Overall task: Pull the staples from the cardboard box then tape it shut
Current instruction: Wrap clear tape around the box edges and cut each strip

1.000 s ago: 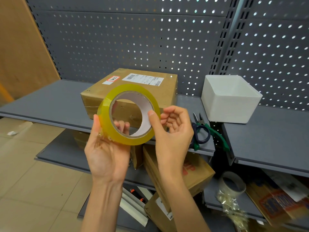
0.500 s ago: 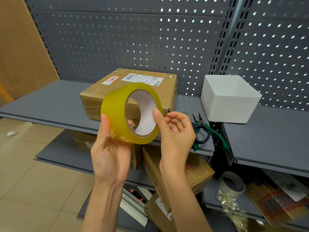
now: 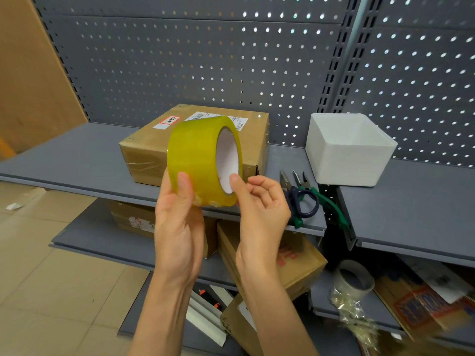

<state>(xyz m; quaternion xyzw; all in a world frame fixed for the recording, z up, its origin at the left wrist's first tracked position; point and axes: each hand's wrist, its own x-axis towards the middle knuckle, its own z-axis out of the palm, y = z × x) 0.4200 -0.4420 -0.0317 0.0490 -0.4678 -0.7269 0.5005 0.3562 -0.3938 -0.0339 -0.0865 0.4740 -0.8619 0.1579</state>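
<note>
A closed brown cardboard box [image 3: 144, 152] with white labels on top sits on the grey upper shelf [image 3: 64, 160] against the pegboard. In front of it I hold up a roll of yellowish clear tape [image 3: 195, 155]. My left hand [image 3: 177, 222] grips the roll from below, thumb on its outer band. My right hand [image 3: 259, 206] has its thumb on the roll's lower right rim, the other fingers curled beside it. The roll hides part of the box's front.
A white square bin [image 3: 349, 150] stands on the shelf to the right. Blue-handled scissors [image 3: 300, 201] and green-handled pliers [image 3: 321, 199] lie between the box and the bin. Lower shelves hold cardboard boxes [image 3: 300, 263], another tape roll [image 3: 354, 281] and crumpled plastic.
I have turned the tape roll so its outer band now faces me instead of its open core. Both hands rose a little with it.
</note>
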